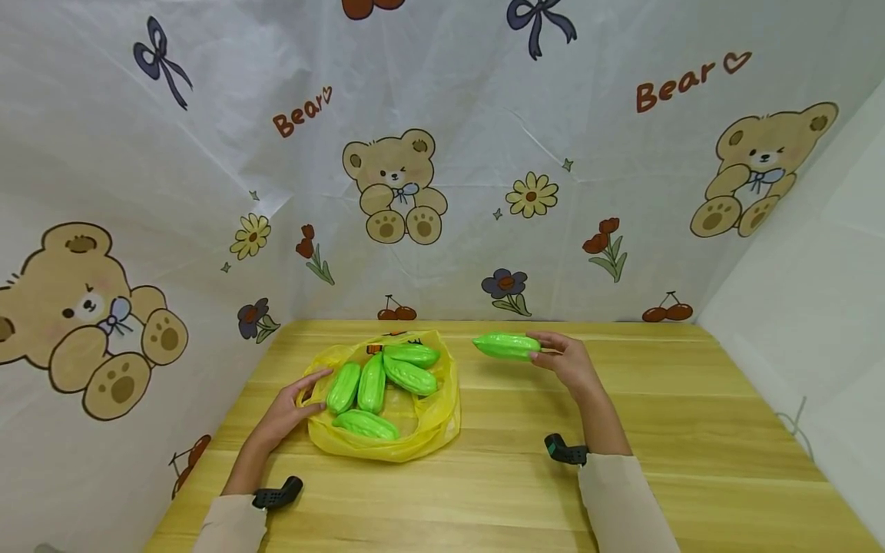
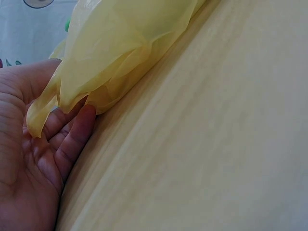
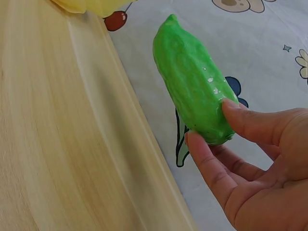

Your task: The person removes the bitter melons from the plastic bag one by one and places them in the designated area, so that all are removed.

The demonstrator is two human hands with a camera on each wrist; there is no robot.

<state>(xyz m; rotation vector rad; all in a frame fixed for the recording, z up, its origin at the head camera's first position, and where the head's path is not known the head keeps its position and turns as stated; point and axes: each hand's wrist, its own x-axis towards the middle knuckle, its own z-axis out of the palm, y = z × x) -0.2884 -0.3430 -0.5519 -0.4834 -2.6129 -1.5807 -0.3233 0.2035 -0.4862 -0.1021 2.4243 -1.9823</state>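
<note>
A bright green, bumpy bitter melon (image 1: 507,346) is held up over the back of the table by my right hand (image 1: 568,367). Thumb and fingertips pinch its blunt end, and the pointed tip faces left toward the bag; the right wrist view shows the same melon (image 3: 192,82) from close by. On the left, a yellow plastic bag (image 1: 442,430) lies with its mouth spread wide, several more bitter melons (image 1: 372,384) inside. My left hand (image 1: 286,411) grips the bag's left rim. Seen from the left wrist, thin folds of the bag (image 2: 120,62) run between its thumb and fingers.
The wooden table (image 1: 498,476) meets a white cloth backdrop (image 1: 470,100) printed with bears and flowers along its back and left sides. At the right is a plain white wall (image 1: 830,307) with a thin pale cord (image 1: 798,422) near the table edge.
</note>
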